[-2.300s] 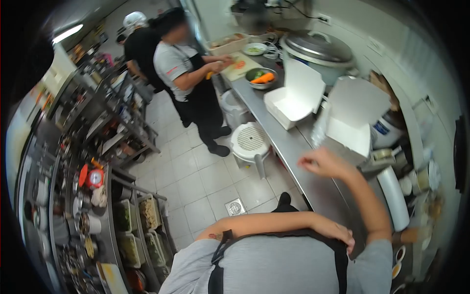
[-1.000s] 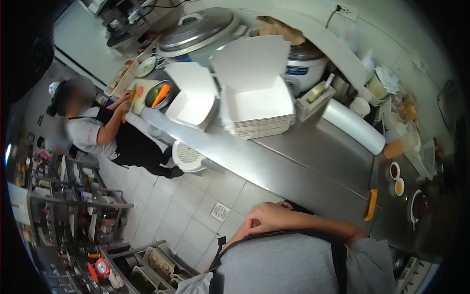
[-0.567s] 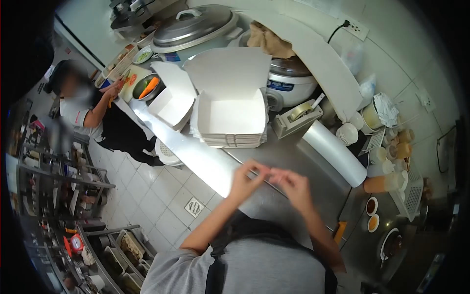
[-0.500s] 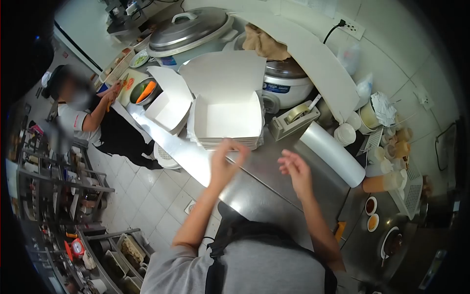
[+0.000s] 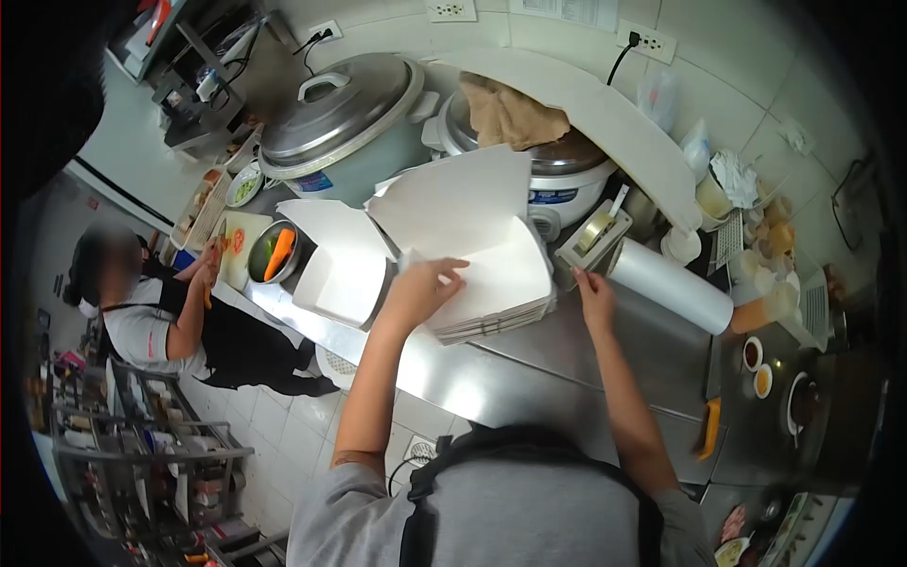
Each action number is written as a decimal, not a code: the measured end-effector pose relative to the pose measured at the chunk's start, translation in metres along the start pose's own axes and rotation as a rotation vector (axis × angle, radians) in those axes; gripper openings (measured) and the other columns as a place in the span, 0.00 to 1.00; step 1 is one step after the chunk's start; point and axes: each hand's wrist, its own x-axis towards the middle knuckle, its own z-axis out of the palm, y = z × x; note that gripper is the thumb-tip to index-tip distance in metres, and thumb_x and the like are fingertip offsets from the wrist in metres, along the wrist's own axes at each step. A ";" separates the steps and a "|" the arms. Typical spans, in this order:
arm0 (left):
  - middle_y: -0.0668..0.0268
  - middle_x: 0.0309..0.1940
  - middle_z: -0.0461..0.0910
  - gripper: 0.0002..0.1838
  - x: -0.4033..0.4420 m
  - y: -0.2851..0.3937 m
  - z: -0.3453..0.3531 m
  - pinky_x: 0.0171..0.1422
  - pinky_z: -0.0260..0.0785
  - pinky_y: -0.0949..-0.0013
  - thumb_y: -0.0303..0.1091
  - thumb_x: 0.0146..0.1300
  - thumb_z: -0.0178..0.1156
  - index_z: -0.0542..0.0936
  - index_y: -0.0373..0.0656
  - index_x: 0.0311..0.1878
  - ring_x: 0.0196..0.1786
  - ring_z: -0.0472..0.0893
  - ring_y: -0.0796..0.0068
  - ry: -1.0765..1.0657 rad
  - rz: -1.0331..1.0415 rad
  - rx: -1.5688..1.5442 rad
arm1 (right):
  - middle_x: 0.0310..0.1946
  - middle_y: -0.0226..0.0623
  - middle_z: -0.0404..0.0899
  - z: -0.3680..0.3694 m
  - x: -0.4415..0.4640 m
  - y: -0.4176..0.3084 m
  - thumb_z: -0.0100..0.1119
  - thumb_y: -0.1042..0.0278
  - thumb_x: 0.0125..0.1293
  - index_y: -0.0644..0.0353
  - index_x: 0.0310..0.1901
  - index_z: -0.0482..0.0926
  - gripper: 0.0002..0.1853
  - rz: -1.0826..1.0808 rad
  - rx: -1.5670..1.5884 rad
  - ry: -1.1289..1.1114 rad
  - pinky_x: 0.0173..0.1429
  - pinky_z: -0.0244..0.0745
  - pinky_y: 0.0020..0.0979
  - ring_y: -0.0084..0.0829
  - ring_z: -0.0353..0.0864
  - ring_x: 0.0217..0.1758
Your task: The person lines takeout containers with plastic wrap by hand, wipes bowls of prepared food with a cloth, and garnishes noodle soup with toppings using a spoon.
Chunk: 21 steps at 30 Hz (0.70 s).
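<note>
My left hand (image 5: 425,293) is at the left side of a stack of white paper boxes (image 5: 491,324), its fingers loosely bent and apart over the top box's wall. That top box (image 5: 491,269) has its lid (image 5: 463,194) raised at the back. My right hand (image 5: 595,298) is closed in a pinch just in front of the tape dispenser (image 5: 593,248); whatever lies between the fingertips is too small to make out. A second open white box (image 5: 340,283) stands to the left of the stack.
A plastic roll (image 5: 671,286) lies right of the dispenser. Behind are a large lidded pot (image 5: 345,123) and a rice cooker (image 5: 567,184) with a brown cloth (image 5: 510,111). At left, a co-worker (image 5: 156,312) holds a knife by a bowl (image 5: 274,250). A yellow-handled knife (image 5: 709,430) lies at right.
My left hand has moved onto the box stack, which now sits turned at an angle. My right hand has reached forward to the tape dispenser and closed its fingers. The camera view has shifted.
</note>
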 end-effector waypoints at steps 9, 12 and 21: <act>0.67 0.45 0.81 0.14 0.041 -0.051 -0.058 0.45 0.68 0.76 0.29 0.63 0.63 0.79 0.38 0.52 0.43 0.76 0.81 0.712 0.529 -0.563 | 0.39 0.33 0.84 0.037 0.003 -0.008 0.66 0.53 0.62 0.65 0.47 0.83 0.22 0.277 0.376 0.144 0.48 0.70 0.23 0.22 0.79 0.41; 0.69 0.33 0.83 0.09 0.045 -0.056 -0.040 0.44 0.68 0.77 0.30 0.67 0.59 0.83 0.35 0.44 0.37 0.75 0.84 0.601 0.379 -0.867 | 0.40 0.33 0.83 0.047 0.001 0.003 0.66 0.55 0.62 0.65 0.46 0.83 0.20 0.260 0.515 0.147 0.50 0.69 0.23 0.22 0.78 0.42; 0.60 0.54 0.80 0.17 0.047 -0.029 -0.062 0.63 0.66 0.68 0.27 0.65 0.57 0.77 0.42 0.58 0.57 0.77 0.69 0.795 0.466 -0.659 | 0.52 0.40 0.79 0.051 0.026 0.072 0.54 0.66 0.69 0.64 0.53 0.77 0.15 0.036 0.675 0.112 0.59 0.74 0.33 0.34 0.79 0.52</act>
